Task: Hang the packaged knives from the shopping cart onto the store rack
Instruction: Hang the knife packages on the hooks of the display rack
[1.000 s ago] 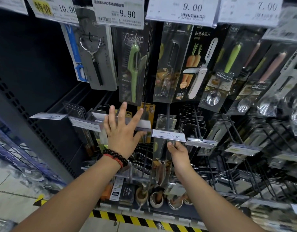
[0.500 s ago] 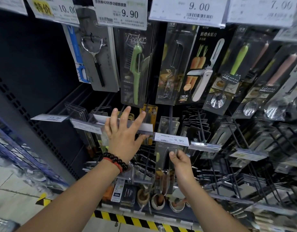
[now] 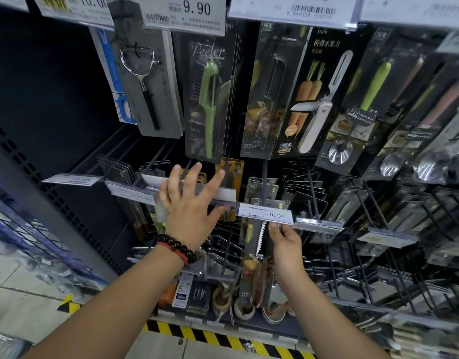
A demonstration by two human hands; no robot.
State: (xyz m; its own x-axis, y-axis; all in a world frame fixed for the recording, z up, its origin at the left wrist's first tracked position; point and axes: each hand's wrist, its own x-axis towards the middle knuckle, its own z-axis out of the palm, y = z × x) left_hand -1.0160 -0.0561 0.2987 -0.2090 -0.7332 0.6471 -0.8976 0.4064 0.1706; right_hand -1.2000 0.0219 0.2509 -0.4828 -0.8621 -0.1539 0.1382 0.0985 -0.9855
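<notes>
A packaged knife (image 3: 256, 257) is pinched at its top by the right hand (image 3: 285, 244), just under the 9.90 price tag (image 3: 265, 213) mid-rack. The left hand (image 3: 189, 203) is spread wide against a neighbouring tag holder (image 3: 223, 196). Next, the pack's hole must be threaded onto the hook.

Dim aisle, glare on plastic, blurred wide-angle edges.

Serrated packaged knife (image 3: 258, 257) hanging upright
</notes>
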